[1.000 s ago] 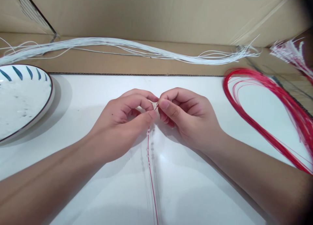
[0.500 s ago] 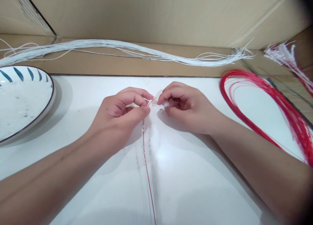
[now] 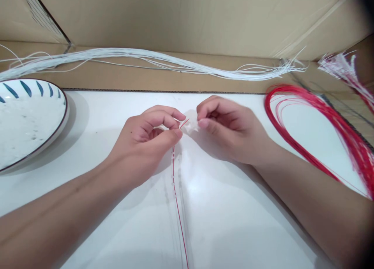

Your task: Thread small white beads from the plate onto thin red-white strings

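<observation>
My left hand (image 3: pixel 154 134) pinches a thin red cord (image 3: pixel 180 218) between thumb and fingers. The cord's short free end sticks out past my fingertips, up and to the right. Below the hand the cord runs down toward the bottom edge, with several small clear pieces (image 3: pixel 173 155) along it. My right hand (image 3: pixel 223 125) is closed in a pinch just to the right of the cord end. A faint, whitish see-through piece (image 3: pixel 191 123) shows between the two hands, close to the right fingertips. Its shape is too unclear to name.
On the left stands a white plate (image 3: pixel 32 125) with a dark rim and blue-green marks. A bundle of white cords (image 3: pixel 163 60) lies along the cardboard at the back. Coiled red cords (image 3: pixel 295 144) lie at right, with pink-and-white strands (image 3: pixel 340 68) behind them.
My right hand has drawn slightly right, away from the cord end, and its thumb now shows pressed near the forefinger. My left hand keeps its pinch on the cord.
</observation>
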{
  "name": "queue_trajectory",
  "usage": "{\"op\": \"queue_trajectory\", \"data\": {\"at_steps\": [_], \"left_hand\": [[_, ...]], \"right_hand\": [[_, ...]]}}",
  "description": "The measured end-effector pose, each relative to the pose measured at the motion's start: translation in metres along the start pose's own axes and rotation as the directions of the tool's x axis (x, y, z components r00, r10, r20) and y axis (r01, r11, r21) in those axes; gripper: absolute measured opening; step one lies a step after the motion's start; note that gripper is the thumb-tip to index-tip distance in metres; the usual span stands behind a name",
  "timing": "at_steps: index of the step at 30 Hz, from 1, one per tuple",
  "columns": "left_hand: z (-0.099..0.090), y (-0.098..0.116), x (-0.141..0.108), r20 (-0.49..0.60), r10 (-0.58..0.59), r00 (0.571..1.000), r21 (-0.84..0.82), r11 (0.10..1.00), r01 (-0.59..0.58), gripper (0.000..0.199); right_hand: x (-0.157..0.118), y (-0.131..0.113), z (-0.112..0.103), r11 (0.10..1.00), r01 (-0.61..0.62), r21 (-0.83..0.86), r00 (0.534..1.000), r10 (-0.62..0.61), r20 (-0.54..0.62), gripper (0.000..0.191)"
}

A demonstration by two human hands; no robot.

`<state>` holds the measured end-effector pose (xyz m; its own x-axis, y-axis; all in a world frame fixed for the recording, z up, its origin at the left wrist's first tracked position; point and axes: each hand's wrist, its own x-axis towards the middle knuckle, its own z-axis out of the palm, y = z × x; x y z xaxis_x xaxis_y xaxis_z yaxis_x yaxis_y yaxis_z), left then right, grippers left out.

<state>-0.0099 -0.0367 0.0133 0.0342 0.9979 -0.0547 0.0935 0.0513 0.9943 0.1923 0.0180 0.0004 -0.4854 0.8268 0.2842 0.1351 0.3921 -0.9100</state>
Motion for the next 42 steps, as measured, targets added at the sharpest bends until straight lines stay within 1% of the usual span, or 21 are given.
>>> {"op": "queue_trajectory", "data": {"at_steps": [1,2,3,5,7,8,11,14,18,25,34,37,42], "left_hand": [[0.000,0.000,0.000,0.003,-0.003,1.000,-0.001,1.000,0.003,0.019],[0.000,0.000,0.000,0.008,-0.004,1.000,-0.002,1.000,0.004,0.020],[0.001,0.000,0.000,0.012,-0.002,1.000,-0.005,1.000,0.002,0.021],[0.001,0.001,-0.001,0.023,0.013,1.000,-0.016,1.000,-0.012,0.022],[0.001,0.001,-0.001,0.024,0.026,0.999,-0.016,1.000,-0.026,0.022],[0.002,0.001,-0.001,0.026,0.033,0.999,-0.010,0.999,-0.033,0.022],[0.001,0.001,-0.002,0.042,0.055,0.998,0.006,0.998,-0.056,0.021],[0.001,0.001,-0.003,0.056,0.079,0.995,0.014,0.997,-0.080,0.020],[0.000,0.000,-0.003,0.047,0.106,0.993,0.030,0.994,-0.107,0.019],[0.000,-0.001,-0.002,0.059,0.097,0.994,0.064,0.993,-0.101,0.020],[0.000,0.002,0.000,0.044,0.091,0.995,0.129,0.987,-0.096,0.019],[0.001,0.003,-0.001,0.046,0.086,0.995,0.122,0.988,-0.091,0.020],[0.003,0.002,-0.002,0.043,0.080,0.996,0.133,0.988,-0.085,0.020]], "right_hand": [[-0.001,-0.002,0.004,0.986,-0.059,0.156,0.997,0.067,-0.043,0.011],[-0.001,-0.005,0.007,0.946,-0.122,0.300,0.988,0.144,-0.050,0.014],[-0.002,-0.006,0.010,0.890,-0.185,0.417,0.977,0.213,-0.022,0.016],[-0.002,-0.009,0.015,0.775,-0.289,0.562,0.952,0.297,0.080,0.017],[-0.003,-0.009,0.017,0.687,-0.358,0.632,0.929,0.332,0.165,0.017],[-0.003,-0.009,0.017,0.652,-0.376,0.658,0.921,0.341,0.188,0.015],[-0.003,-0.007,0.017,0.561,-0.404,0.722,0.905,0.360,0.227,0.012],[-0.003,-0.007,0.018,0.506,-0.415,0.756,0.896,0.372,0.243,0.010],[-0.003,-0.009,0.019,0.493,-0.402,0.771,0.899,0.370,0.233,0.009],[-0.003,-0.008,0.018,0.505,-0.372,0.779,0.914,0.348,0.210,0.003],[-0.004,-0.008,0.018,0.508,-0.360,0.783,0.920,0.333,0.208,0.004],[-0.004,-0.009,0.018,0.530,-0.346,0.774,0.926,0.327,0.190,0.006],[-0.004,-0.011,0.021,0.618,-0.304,0.725,0.944,0.299,0.140,0.010]]}}
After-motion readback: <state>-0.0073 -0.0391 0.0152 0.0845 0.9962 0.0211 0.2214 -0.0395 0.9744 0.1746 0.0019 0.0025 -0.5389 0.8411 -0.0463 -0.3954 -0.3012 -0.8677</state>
